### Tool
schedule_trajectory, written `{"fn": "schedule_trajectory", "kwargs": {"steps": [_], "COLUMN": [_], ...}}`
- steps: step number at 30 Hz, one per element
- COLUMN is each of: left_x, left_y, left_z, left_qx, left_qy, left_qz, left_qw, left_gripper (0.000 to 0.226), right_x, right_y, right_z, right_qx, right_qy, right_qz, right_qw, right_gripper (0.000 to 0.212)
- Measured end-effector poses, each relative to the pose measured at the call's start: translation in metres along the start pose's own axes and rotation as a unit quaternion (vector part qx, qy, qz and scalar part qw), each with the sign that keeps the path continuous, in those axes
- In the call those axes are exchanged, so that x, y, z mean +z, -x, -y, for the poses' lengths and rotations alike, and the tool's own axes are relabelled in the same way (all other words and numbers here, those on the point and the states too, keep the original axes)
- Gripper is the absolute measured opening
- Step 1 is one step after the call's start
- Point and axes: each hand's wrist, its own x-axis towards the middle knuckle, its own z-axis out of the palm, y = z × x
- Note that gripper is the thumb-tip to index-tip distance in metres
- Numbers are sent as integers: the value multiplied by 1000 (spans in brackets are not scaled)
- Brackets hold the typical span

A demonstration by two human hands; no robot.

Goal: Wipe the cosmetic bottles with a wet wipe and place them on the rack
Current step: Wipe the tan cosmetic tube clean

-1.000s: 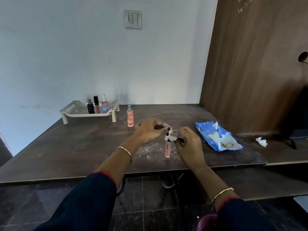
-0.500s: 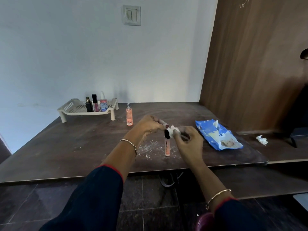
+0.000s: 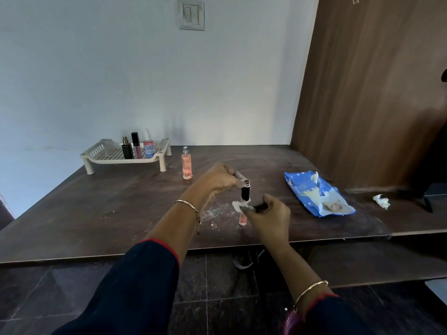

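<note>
Our left hand (image 3: 219, 181) pinches the black cap of a slim, upright pink lip-gloss tube (image 3: 242, 220), whose foot rests on the dark brown wooden bench (image 3: 96, 213) amid a scatter of white crumbs. Our right hand (image 3: 271, 217) is closed around a crumpled white wet wipe (image 3: 238, 206), pressing it to the tube's middle just below the cap. Left of the tube and further back stands a tall peach spray bottle (image 3: 186, 163); beyond that sits a cream perforated plastic rack (image 3: 101, 153) holding a black square bottle (image 3: 126, 148), a pink gloss tube (image 3: 137, 146) and a blue-labelled pump bottle (image 3: 148, 147). Right of the tube lies a blue wet-wipe packet (image 3: 314, 193).
</note>
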Motion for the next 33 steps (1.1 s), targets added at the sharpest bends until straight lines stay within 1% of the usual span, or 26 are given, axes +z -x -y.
{"fn": "schedule_trajectory", "kwargs": {"steps": [2, 4, 6, 9, 12, 14, 16, 18, 22, 26, 27, 30, 33], "left_x": [1, 3, 2, 0, 2, 3, 5, 5, 4, 3, 3, 3, 5], "left_y": [0, 1, 0, 1, 2, 3, 3, 4, 3, 3, 3, 7, 9], "left_z": [0, -1, 0, 0, 3, 5, 7, 7, 5, 5, 6, 3, 2], "left_qx": [5, 12, 16, 13, 13, 14, 12, 13, 22, 14, 14, 11, 24], "left_qy": [-4, -11, -14, 5, 22, 35, 42, 41, 13, 7, 10, 41, 32], "left_qz": [1, 7, 5, -1, -7, -7, -6, -13, -22, -14, -13, -5, -6], "left_qw": [1000, 1000, 1000, 1000, 1000, 999, 999, 999, 999, 1000, 1000, 999, 999], "left_gripper": [5, 5, 4, 8, 12, 13, 13, 6, 15, 7, 10, 7, 10], "right_x": [0, 0, 3, 9, 11, 9, 7, 5, 2, 7, 7, 8, 12], "right_y": [-8, -12, -10, -2, 7, 11, 12, 8, -2, -1, 0, 1, 7], "right_z": [8, 15, 19, 10, -12, -20, -20, -14, 0, 3, 2, -4, -11], "right_qx": [8, -5, -23, -9, 13, 20, 29, 44, 45, 28, 27, 26, 11], "right_qy": [-34, -80, -98, -82, 3, 75, 101, 93, 18, -31, -34, 4, 62], "right_qz": [-4, -28, -47, -35, 8, 53, 74, 71, 25, -11, -14, 11, 37], "right_qw": [999, 996, 994, 996, 1000, 996, 992, 992, 999, 999, 999, 1000, 997], "right_gripper": [26, 18, 21, 23, 26, 22, 20, 21, 25, 26, 28, 34, 35]}}
